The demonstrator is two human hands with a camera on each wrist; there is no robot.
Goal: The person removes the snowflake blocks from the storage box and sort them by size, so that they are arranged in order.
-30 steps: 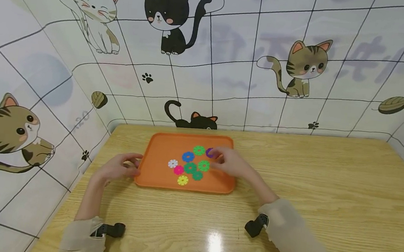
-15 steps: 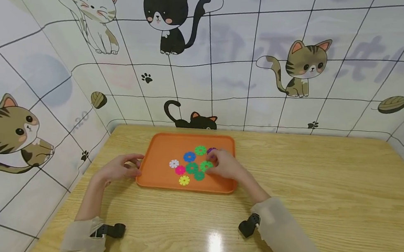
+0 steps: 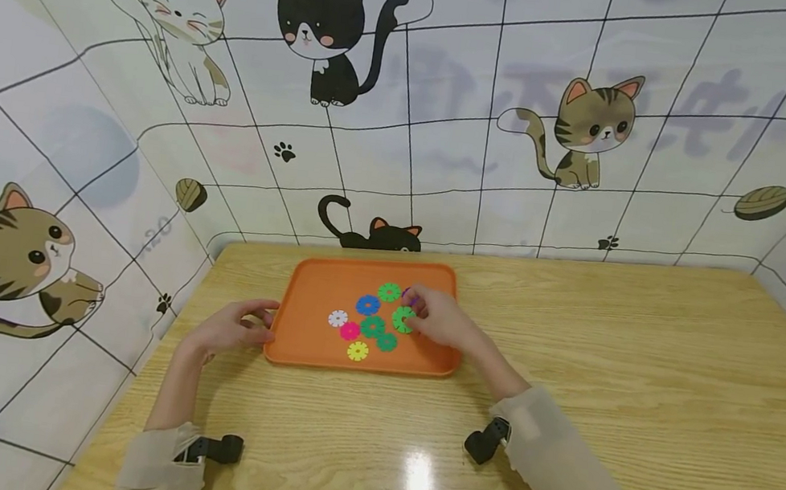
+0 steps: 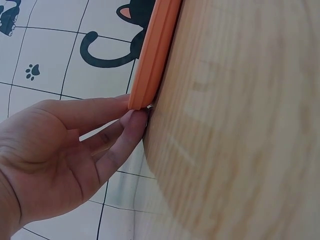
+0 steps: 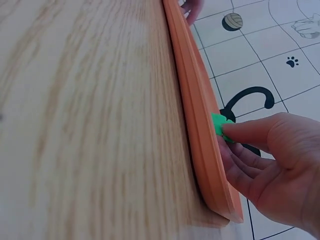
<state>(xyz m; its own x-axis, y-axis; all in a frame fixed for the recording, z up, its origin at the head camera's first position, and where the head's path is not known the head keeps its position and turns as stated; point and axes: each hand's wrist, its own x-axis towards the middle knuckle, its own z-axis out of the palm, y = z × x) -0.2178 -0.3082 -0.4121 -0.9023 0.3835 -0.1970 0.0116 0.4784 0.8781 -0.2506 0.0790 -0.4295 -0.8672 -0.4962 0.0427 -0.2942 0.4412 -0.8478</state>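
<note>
An orange tray (image 3: pixel 311 288) lies on the table and carries several notched plastic discs. My left hand (image 3: pixel 227 327) holds the tray's left edge, thumb and fingertips against the rim. At the tray's right side my right hand (image 3: pixel 439 317) pinches a light green disc (image 3: pixel 403 319), which stands tilted; in the right wrist view the thumb presses on the green disc (image 5: pixel 220 125). A purple disc (image 3: pixel 410 296) is partly hidden behind the right fingers. Around them lie another light green disc (image 3: pixel 388 292), a blue disc (image 3: pixel 367 304) and two dark green discs (image 3: pixel 372 327).
A white disc (image 3: pixel 337 318), a pink disc (image 3: pixel 350 331) and a yellow disc (image 3: pixel 357 351) lie left of the green ones. The wooden table (image 3: pixel 605 366) stretches to the right, and a wall (image 3: pixel 444 178) with cat drawings stands behind it.
My right hand has moved slightly left over the discs and taken hold of the light green disc, which has tilted. The left hand stays at the tray's edge.
</note>
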